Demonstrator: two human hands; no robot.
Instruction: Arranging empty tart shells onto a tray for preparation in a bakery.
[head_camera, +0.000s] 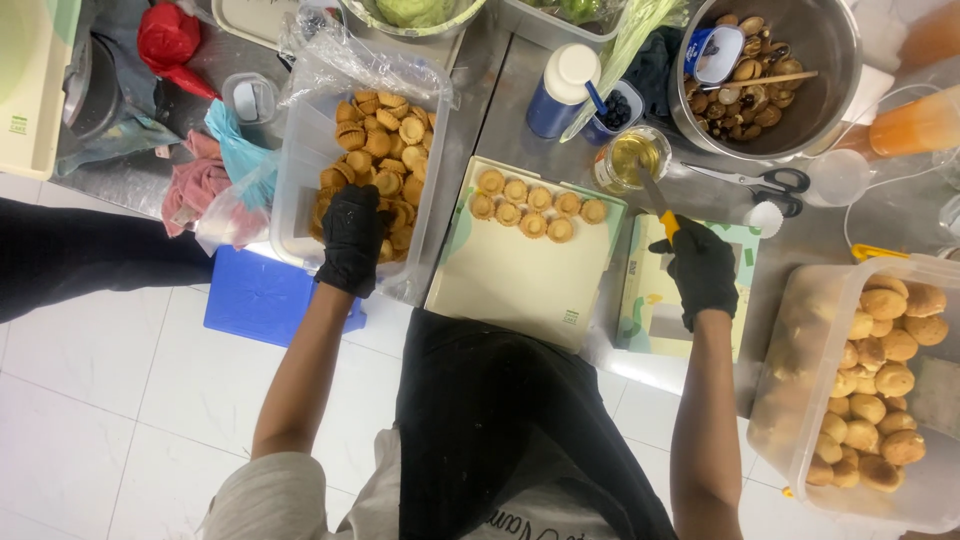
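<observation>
My left hand (352, 238), in a black glove, reaches into a clear plastic tub (296, 160) full of small golden tart shells (378, 140); whether it grips one I cannot tell. My right hand (703, 268), also gloved in black, holds a yellow-handled brush (660, 208) whose head dips into a glass jar of yellowish liquid (628, 158). Between the hands lies a cream tray (520, 285) with several tart shells (535, 208) in two rows at its far edge.
A clear tub of round buns (870, 375) stands at the right. Behind are a steel bowl of brown pieces (765, 75), scissors (770, 182), a blue bottle with white cap (560, 90), an orange bottle (915, 125) and a blue lid (265, 300) at the counter's near edge.
</observation>
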